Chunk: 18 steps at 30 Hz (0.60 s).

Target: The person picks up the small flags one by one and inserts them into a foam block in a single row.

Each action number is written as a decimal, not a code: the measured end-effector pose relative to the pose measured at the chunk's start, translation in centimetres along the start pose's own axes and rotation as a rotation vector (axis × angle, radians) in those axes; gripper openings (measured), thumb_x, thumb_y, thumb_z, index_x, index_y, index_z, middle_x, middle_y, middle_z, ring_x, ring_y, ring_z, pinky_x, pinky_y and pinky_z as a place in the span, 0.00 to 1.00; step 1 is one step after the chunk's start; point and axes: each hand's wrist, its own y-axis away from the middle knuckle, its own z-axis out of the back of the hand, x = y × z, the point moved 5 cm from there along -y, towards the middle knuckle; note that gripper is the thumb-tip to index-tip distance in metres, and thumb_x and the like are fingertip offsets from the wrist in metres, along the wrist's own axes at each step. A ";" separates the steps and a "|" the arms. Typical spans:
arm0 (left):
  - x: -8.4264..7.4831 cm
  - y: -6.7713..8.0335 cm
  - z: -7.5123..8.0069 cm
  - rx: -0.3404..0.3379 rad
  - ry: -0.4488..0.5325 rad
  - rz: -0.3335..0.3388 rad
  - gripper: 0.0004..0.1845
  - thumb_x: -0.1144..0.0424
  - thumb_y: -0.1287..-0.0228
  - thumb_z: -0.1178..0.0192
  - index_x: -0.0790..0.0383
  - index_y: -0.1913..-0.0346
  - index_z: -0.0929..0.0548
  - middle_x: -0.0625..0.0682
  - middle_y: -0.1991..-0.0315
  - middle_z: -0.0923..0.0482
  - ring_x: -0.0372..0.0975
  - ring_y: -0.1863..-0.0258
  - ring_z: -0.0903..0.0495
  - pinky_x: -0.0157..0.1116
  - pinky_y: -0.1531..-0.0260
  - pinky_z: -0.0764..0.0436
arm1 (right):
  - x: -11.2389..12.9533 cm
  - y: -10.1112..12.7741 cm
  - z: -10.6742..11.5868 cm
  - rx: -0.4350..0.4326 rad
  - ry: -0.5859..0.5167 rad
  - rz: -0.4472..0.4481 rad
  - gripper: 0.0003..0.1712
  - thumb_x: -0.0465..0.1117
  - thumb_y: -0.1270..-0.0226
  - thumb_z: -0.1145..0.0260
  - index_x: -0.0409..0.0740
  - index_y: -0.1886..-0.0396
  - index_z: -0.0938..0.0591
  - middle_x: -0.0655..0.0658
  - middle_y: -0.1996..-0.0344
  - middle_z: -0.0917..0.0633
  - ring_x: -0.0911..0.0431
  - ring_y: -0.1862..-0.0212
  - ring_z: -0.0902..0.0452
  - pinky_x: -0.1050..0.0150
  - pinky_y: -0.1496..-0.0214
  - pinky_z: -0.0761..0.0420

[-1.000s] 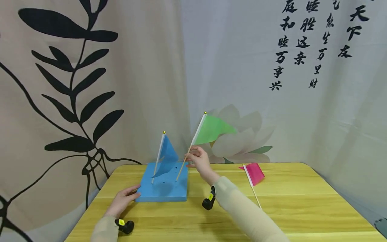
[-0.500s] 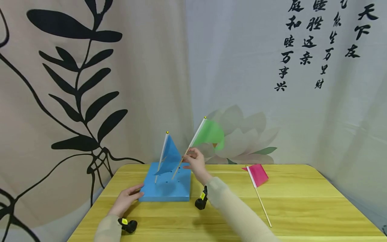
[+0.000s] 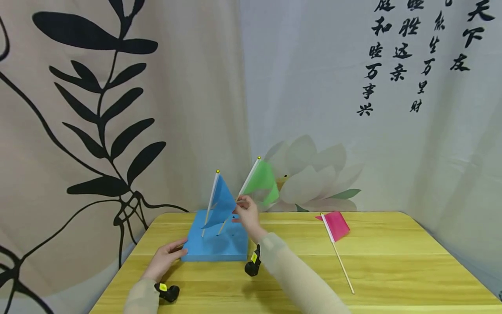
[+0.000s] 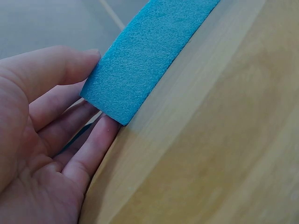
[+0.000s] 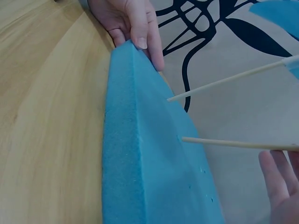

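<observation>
the right hand [image 3: 248, 214] pinches the green flag [image 3: 262, 181] by its stick [image 5: 224, 143], which has shifted leftward until its lower end meets or nearly meets a hole [image 5: 178, 138] in the blue foam board [image 3: 235, 249], seemingly lined up; the left hand [image 3: 164, 259], loosely open, touches that board.

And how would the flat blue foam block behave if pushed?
The flat blue foam block is probably light for its size, given its grainy side. Wide and low, it likely slides before tipping, though the left hand at its corner may brace it.
</observation>
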 end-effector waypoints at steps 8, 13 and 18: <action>0.0 0.1 -0.1 -0.005 -0.001 0.003 0.30 0.57 0.34 0.36 0.68 0.33 0.29 0.65 0.32 0.36 0.57 0.35 0.35 0.52 0.40 0.29 | -1.4 -0.3 -0.3 -0.032 0.014 -0.020 0.17 0.25 0.37 0.47 0.33 0.47 0.27 0.41 0.61 0.22 0.49 0.65 0.22 0.42 0.61 0.16; 0.1 0.0 -0.1 -0.007 -0.005 0.000 0.31 0.57 0.35 0.36 0.68 0.33 0.29 0.65 0.32 0.36 0.57 0.35 0.35 0.51 0.40 0.29 | -2.9 -1.3 -0.8 -0.032 0.070 0.003 0.23 0.20 0.43 0.50 0.33 0.47 0.26 0.43 0.66 0.26 0.44 0.65 0.23 0.52 0.71 0.14; 0.0 -0.1 0.0 -0.004 0.001 0.004 0.31 0.57 0.35 0.36 0.67 0.33 0.28 0.64 0.32 0.35 0.57 0.35 0.34 0.51 0.40 0.28 | -3.0 -0.9 -1.5 0.015 0.111 0.018 0.28 0.20 0.44 0.49 0.32 0.41 0.26 0.39 0.64 0.23 0.48 0.65 0.22 0.50 0.68 0.14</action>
